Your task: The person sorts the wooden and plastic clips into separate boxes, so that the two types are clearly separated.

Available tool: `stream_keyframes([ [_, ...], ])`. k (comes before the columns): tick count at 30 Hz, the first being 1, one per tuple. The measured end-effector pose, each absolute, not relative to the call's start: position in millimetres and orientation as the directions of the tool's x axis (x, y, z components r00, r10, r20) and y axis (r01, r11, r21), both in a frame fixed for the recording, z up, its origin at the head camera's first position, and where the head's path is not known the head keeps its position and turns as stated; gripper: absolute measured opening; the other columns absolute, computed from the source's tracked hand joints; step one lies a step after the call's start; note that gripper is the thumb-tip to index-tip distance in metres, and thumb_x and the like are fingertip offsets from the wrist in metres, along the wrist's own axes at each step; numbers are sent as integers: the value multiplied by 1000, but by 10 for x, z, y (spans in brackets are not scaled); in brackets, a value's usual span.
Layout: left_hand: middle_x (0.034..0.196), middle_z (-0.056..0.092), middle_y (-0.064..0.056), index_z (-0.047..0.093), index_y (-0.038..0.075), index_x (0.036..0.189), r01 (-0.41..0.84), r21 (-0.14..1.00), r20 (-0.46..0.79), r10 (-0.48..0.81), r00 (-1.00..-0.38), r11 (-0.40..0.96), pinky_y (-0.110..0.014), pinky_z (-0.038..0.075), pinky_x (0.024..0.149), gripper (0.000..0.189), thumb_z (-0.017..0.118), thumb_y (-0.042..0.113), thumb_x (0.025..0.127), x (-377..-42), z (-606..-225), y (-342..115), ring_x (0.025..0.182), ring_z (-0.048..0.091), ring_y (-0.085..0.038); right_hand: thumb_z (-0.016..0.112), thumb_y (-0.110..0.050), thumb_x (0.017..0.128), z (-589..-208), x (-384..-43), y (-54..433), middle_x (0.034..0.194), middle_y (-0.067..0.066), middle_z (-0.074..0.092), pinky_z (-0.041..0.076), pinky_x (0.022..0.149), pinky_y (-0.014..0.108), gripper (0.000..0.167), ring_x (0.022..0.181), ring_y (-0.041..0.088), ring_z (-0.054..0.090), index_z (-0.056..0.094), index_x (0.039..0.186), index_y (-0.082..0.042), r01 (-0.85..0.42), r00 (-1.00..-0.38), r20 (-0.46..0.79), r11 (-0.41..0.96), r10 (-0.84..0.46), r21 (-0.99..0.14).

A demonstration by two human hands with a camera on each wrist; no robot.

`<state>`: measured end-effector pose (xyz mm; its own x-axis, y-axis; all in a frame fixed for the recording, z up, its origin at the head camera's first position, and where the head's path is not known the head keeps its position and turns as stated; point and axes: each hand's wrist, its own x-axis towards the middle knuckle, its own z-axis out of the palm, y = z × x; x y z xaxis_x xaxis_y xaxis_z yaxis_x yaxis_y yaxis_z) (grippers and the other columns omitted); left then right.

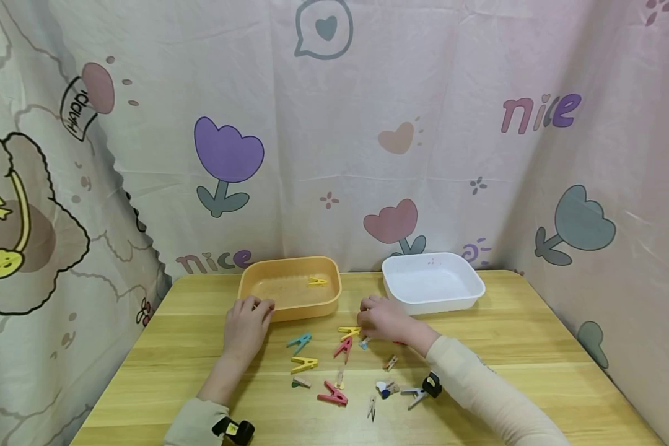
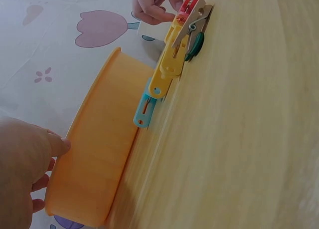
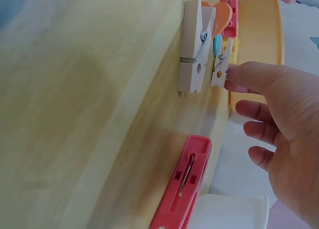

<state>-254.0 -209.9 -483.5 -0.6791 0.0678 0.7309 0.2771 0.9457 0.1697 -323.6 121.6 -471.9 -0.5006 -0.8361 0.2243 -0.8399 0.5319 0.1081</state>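
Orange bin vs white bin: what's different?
Colour: the orange bin is orange; the white bin is white.
Contents: a yellow clip lies in the orange bin; no clip shows in the white bin.
Contact: the left hand grips the orange bin, not the white bin.
Shared: shallow, rounded corners.

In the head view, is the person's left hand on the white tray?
No, the left hand rests at the near left corner of the orange tray; the white tray stands farther right.
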Motion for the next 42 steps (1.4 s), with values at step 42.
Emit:
stream_keyframes([
  [42,85,60,-6,71,15,91,275,138,728,90,-679,951,-43,45,63,13,78,14,81,-2540,-4841,-2108,77,52,-29,74,-24,86,-4074,-3362,1074,97,-1,60,44,78,32,7,91,16,53,72,90,-19,-842,-462,375,530,-804,98],
])
